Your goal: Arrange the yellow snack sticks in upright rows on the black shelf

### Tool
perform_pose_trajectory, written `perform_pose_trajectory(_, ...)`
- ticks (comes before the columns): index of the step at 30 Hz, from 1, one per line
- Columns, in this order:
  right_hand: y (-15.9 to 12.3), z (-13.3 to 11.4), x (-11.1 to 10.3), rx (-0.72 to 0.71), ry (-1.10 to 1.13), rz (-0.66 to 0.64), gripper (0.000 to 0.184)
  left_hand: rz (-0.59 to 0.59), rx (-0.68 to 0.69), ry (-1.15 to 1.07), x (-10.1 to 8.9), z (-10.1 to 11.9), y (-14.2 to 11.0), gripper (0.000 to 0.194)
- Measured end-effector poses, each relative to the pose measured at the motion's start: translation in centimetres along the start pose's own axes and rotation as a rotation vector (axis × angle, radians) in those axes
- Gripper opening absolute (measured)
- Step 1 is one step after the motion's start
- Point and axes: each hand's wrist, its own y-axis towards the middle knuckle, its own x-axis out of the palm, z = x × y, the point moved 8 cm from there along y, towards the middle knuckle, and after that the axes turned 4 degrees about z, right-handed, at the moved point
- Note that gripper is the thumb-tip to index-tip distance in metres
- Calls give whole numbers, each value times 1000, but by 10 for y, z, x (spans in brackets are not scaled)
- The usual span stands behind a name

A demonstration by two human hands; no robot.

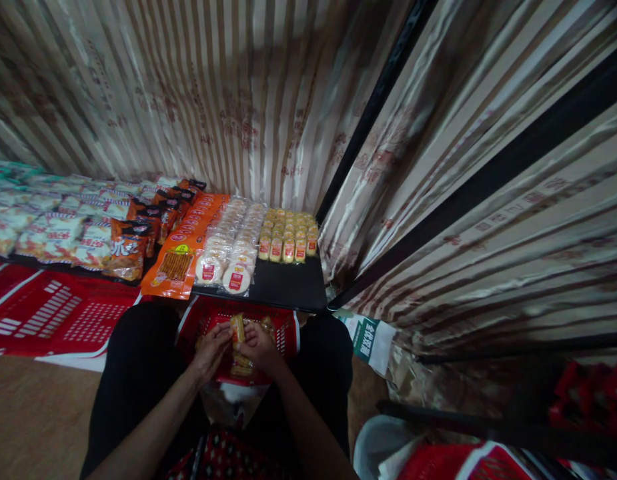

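Note:
My left hand [211, 350] and my right hand [259, 345] meet over a red plastic basket [286, 333] on my lap. Both are closed around a stack of small yellow snack packets [237, 329] held upright between them. More yellow packets [241, 366] lie in the basket under my hands. Just beyond the basket is a low black shelf [288, 283] with rows of goods: small yellow packets [288, 237], round white rice crackers in clear bags [232, 250], and orange snack bags [181, 260].
Further left on the shelf lie brown-orange packets [131, 247] and white-and-green snack bags [48, 227]. Red baskets [53, 313] line the floor at left. Striped curtains [238, 100] hang behind and to the right, with black poles [373, 107]. A white-and-green bag [371, 337] sits at right.

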Motion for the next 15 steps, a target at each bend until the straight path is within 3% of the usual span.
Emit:
perform_pose_trajectory(6,-2,-19,-8,-136,-159,-62,23,-58,36,-7,10,4,-3,31)
perform_pose_trajectory(15,-13,-55,-29,-328,-376,23,24,-82,33,37,25,8,-7,37)
